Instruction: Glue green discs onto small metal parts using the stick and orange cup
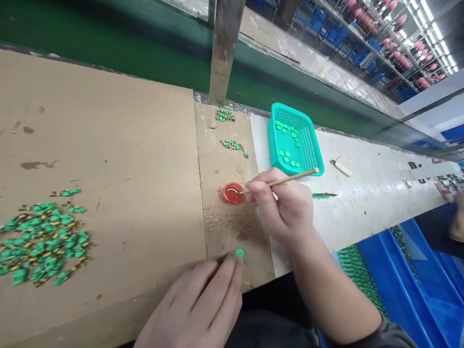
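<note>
My right hand is closed in a pinch around a thin wooden stick, perhaps a brush. Its lower tip dips into a small red cup that holds some liquid. Nearer to me, my left hand is closed, with its fingertips at a small round green disc over the cardboard. The thumb is mostly hidden. Beyond the cup, a short row of green-and-brown pieces and a small heap of similar pieces lie on the cardboard.
A teal basket with several green discs stands beyond my right hand. A larger pile of green pieces lies left. A white-handled tool rests on the right. Blue trays sit below the table, and another person's arm shows far right.
</note>
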A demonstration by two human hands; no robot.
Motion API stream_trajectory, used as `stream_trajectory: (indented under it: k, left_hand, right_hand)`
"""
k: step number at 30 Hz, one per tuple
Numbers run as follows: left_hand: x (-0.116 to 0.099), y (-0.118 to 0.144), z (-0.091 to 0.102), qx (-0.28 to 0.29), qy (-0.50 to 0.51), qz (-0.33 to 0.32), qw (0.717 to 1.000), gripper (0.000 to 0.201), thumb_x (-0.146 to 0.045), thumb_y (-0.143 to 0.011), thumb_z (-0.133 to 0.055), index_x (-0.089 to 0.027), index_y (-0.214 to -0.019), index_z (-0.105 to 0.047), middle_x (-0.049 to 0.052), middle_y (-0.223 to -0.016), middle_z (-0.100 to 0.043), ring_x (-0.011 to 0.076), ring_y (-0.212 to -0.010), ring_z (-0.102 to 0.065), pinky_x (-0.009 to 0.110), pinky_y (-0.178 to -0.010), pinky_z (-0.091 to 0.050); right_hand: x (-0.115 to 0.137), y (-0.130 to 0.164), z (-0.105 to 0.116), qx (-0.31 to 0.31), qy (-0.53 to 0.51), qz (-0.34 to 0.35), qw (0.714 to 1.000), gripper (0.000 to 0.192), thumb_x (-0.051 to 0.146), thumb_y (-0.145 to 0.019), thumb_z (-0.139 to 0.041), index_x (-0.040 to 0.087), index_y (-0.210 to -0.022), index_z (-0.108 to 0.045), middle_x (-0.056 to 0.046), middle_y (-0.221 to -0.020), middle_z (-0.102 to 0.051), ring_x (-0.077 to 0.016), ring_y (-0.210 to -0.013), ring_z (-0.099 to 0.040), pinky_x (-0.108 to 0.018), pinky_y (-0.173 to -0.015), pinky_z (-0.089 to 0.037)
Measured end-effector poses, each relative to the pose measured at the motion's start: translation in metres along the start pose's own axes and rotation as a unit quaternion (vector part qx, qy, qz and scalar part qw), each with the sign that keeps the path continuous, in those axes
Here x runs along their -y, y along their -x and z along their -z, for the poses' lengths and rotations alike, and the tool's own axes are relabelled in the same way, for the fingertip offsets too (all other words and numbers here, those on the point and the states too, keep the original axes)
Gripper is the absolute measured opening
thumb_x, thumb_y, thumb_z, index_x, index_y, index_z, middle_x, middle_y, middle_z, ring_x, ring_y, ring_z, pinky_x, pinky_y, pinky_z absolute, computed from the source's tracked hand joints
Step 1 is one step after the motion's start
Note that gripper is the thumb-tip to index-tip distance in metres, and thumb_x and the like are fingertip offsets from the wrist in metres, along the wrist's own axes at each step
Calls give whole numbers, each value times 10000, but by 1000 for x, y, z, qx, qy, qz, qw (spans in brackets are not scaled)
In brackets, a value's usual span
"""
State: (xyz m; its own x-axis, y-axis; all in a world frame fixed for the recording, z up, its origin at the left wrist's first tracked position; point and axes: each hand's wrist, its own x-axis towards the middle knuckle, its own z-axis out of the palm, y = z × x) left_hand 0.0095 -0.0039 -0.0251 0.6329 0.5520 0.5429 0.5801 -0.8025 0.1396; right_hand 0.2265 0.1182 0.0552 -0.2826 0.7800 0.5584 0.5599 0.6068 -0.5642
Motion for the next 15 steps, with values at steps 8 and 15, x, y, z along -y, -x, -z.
stream_trajectory:
  k: [8,15]
  left_hand:
    - [-4,1,-10,-38,-9,14,999,241,-155,-1050,-666,-166,-1202,-853,125,-1386,-830,289,-1039,-806,459,-807,-696]
    - [-3,-1,-8,-32,-4,3,999,246,-136,-1051,-664,-159,-1207,-853,143,-1375,-827,280,-1055,-798,443,-816,-677]
  right_hand:
    - [0,-1,-6,11,37,-4,999,319,331,-1232,-549,266,-949,-681,20,-895,-802,-125,-762,-754,-286,-730,-605]
    - [0,-2,-6,-1,22,-24,999,312,363,-1223,-566,273,-961,-710,13,-886,-789,-139,-734,-744,-308,-729,-626]
